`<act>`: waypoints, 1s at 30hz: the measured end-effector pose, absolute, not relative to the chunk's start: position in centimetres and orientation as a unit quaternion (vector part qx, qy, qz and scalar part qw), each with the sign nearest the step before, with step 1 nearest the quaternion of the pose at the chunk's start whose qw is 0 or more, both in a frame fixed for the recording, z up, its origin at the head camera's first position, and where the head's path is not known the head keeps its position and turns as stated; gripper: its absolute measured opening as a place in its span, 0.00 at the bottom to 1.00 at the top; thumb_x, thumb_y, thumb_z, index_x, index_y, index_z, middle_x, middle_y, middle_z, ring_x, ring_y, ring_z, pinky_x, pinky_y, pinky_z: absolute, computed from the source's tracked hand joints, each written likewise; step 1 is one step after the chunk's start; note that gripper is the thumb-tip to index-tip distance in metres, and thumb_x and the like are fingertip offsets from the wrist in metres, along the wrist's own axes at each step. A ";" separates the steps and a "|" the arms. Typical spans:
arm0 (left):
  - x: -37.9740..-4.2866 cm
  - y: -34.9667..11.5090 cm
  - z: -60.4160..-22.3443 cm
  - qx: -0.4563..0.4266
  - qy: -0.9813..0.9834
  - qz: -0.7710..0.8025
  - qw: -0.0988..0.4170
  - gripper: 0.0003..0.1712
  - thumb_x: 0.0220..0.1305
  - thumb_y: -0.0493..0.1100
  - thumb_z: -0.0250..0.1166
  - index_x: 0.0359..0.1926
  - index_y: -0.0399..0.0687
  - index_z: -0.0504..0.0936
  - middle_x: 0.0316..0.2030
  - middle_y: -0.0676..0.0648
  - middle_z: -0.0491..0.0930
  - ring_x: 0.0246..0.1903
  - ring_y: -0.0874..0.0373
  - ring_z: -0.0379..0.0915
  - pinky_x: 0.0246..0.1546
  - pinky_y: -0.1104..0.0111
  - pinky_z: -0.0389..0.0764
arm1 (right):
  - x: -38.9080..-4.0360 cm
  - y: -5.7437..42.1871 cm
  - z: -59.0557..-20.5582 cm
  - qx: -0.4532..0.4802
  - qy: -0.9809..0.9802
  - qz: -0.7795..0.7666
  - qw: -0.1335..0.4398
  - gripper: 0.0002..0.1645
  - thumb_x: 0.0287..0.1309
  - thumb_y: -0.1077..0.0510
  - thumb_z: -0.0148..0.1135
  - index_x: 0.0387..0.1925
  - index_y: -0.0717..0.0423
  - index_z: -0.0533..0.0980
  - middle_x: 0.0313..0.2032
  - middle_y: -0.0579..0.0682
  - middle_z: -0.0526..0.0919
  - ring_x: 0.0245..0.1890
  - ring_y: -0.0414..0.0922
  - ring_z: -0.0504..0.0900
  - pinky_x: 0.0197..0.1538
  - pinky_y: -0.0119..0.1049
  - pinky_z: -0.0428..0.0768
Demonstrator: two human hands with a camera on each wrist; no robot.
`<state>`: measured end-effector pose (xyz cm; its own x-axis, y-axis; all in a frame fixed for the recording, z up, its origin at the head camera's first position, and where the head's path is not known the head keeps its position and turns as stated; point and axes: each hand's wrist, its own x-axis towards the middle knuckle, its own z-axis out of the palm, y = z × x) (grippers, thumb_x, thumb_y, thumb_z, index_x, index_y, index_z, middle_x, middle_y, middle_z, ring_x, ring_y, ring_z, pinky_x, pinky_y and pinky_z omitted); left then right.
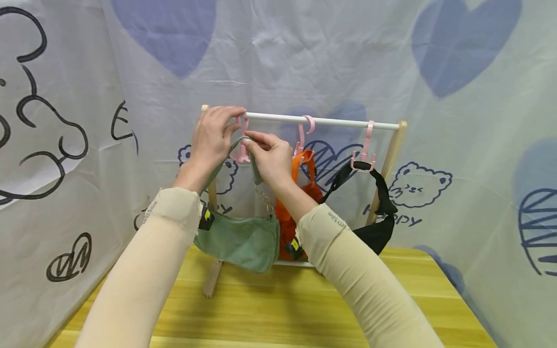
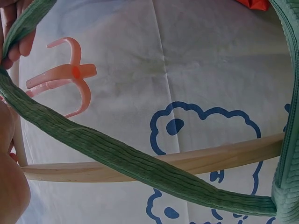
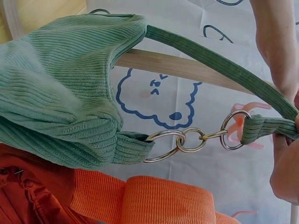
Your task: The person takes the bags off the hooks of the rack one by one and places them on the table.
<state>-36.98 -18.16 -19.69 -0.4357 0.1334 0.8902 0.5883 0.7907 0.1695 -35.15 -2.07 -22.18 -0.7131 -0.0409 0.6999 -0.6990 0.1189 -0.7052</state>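
A green corduroy shoulder bag [image 1: 239, 241] hangs by its strap [image 2: 140, 168] below both hands. My right hand [image 1: 275, 162] pinches the top of that strap between thumb and fingers, just in front of the left pink hook [image 1: 242, 153]. My left hand [image 1: 212, 135] is raised to the white rail, its fingertips and thumb gripping the upper part of the same hook. Part of that grip is hidden by the fingers. Metal chain rings [image 3: 189, 140] join one strap end to the bag. The strap is apart from the hook's prongs [image 2: 81, 95] in the left wrist view.
An orange bag [image 1: 300, 193] hangs from the middle pink hook [image 1: 300, 137], close beside the green bag. On the right hook [image 1: 366, 145] hangs a black bag [image 1: 378, 232]. The rack's white rail [image 1: 339, 122] joins wooden posts [image 1: 393, 150] above a yellow wooden table [image 1: 278, 309].
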 end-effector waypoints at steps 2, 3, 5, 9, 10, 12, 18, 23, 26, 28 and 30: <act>-37.0 -18.1 -19.6 -0.223 -0.814 -0.235 0.483 0.18 0.71 0.36 0.66 0.60 0.46 0.84 0.59 0.45 0.84 0.64 0.46 0.74 0.76 0.54 0.59 | -35.0 -1.9 -22.0 0.266 -0.694 0.612 0.271 0.15 0.64 0.59 0.73 0.51 0.59 0.88 0.46 0.57 0.89 0.40 0.46 0.89 0.40 0.28 0.84; -37.0 -18.0 -19.5 -0.223 -0.814 -0.236 0.482 0.18 0.71 0.37 0.66 0.60 0.46 0.84 0.59 0.45 0.84 0.64 0.46 0.74 0.76 0.54 0.60 | -34.9 -1.7 -22.0 0.265 -0.692 0.614 0.271 0.15 0.64 0.59 0.73 0.50 0.59 0.88 0.46 0.57 0.89 0.40 0.46 0.89 0.40 0.28 0.84; -37.0 -18.0 -19.5 -0.226 -0.814 -0.235 0.481 0.18 0.71 0.37 0.66 0.60 0.46 0.84 0.59 0.45 0.84 0.64 0.46 0.74 0.76 0.55 0.60 | -34.7 -1.4 -21.9 0.263 -0.688 0.619 0.272 0.14 0.64 0.59 0.73 0.50 0.59 0.88 0.45 0.56 0.89 0.40 0.45 0.89 0.41 0.28 0.84; -37.1 -18.0 -19.4 -0.234 -0.811 -0.234 0.482 0.18 0.71 0.36 0.66 0.60 0.45 0.84 0.59 0.44 0.84 0.64 0.45 0.74 0.75 0.55 0.61 | -34.4 -0.9 -21.9 0.264 -0.680 0.627 0.272 0.14 0.63 0.59 0.74 0.49 0.60 0.88 0.43 0.56 0.90 0.38 0.44 0.89 0.40 0.28 0.84; -37.1 -18.1 -19.4 -0.235 -0.811 -0.233 0.482 0.18 0.71 0.36 0.66 0.60 0.45 0.84 0.59 0.44 0.84 0.64 0.45 0.74 0.75 0.54 0.62 | -34.3 -0.8 -21.9 0.265 -0.678 0.629 0.271 0.14 0.63 0.60 0.74 0.49 0.60 0.88 0.43 0.56 0.90 0.38 0.44 0.89 0.40 0.28 0.84; -37.2 -18.2 -19.4 -0.236 -0.812 -0.233 0.480 0.18 0.71 0.36 0.65 0.60 0.45 0.84 0.59 0.44 0.84 0.64 0.45 0.74 0.74 0.55 0.63 | -34.1 -0.5 -21.9 0.269 -0.674 0.634 0.269 0.14 0.63 0.60 0.74 0.50 0.61 0.88 0.41 0.57 0.90 0.37 0.43 0.89 0.39 0.29 0.85; -36.9 -18.6 -19.4 -0.228 -0.818 -0.236 0.472 0.19 0.70 0.36 0.66 0.60 0.45 0.84 0.59 0.44 0.84 0.64 0.44 0.74 0.73 0.54 0.65 | -33.6 0.0 -21.9 0.281 -0.659 0.644 0.268 0.14 0.63 0.61 0.73 0.49 0.62 0.88 0.39 0.58 0.90 0.34 0.41 0.89 0.40 0.31 0.86; -36.6 -18.8 -19.3 -0.227 -0.816 -0.244 0.472 0.19 0.71 0.35 0.66 0.61 0.45 0.83 0.59 0.43 0.84 0.64 0.44 0.73 0.73 0.53 0.64 | -33.2 0.5 -21.8 0.294 -0.644 0.651 0.273 0.14 0.62 0.63 0.74 0.49 0.64 0.88 0.39 0.59 0.89 0.33 0.39 0.88 0.42 0.34 0.87; -36.6 -18.7 -19.5 -0.230 -0.815 -0.251 0.469 0.19 0.72 0.35 0.65 0.62 0.44 0.82 0.60 0.43 0.83 0.65 0.44 0.73 0.74 0.54 0.63 | -32.8 1.0 -21.9 0.298 -0.642 0.651 0.276 0.14 0.62 0.63 0.73 0.49 0.63 0.88 0.39 0.59 0.89 0.32 0.37 0.88 0.41 0.33 0.87; -36.5 -18.5 -19.5 -0.234 -0.816 -0.253 0.464 0.19 0.73 0.34 0.64 0.63 0.43 0.82 0.61 0.42 0.82 0.66 0.44 0.72 0.75 0.54 0.62 | -32.5 1.4 -22.0 0.299 -0.638 0.653 0.278 0.14 0.62 0.64 0.73 0.49 0.63 0.88 0.39 0.59 0.88 0.32 0.37 0.87 0.40 0.32 0.86; -36.5 -18.3 -19.6 -0.238 -0.819 -0.250 0.459 0.20 0.74 0.34 0.63 0.64 0.42 0.81 0.62 0.42 0.81 0.67 0.44 0.70 0.76 0.53 0.60 | -32.3 1.8 -22.2 0.297 -0.635 0.656 0.279 0.13 0.63 0.65 0.72 0.49 0.64 0.87 0.39 0.60 0.88 0.32 0.36 0.87 0.38 0.29 0.85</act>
<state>-36.48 -18.31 -19.64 -0.4658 0.1603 0.8703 0.6193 0.7615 0.1912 -32.27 1.77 -22.19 -0.6669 -0.0108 0.7450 -0.7443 -0.0383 -0.6668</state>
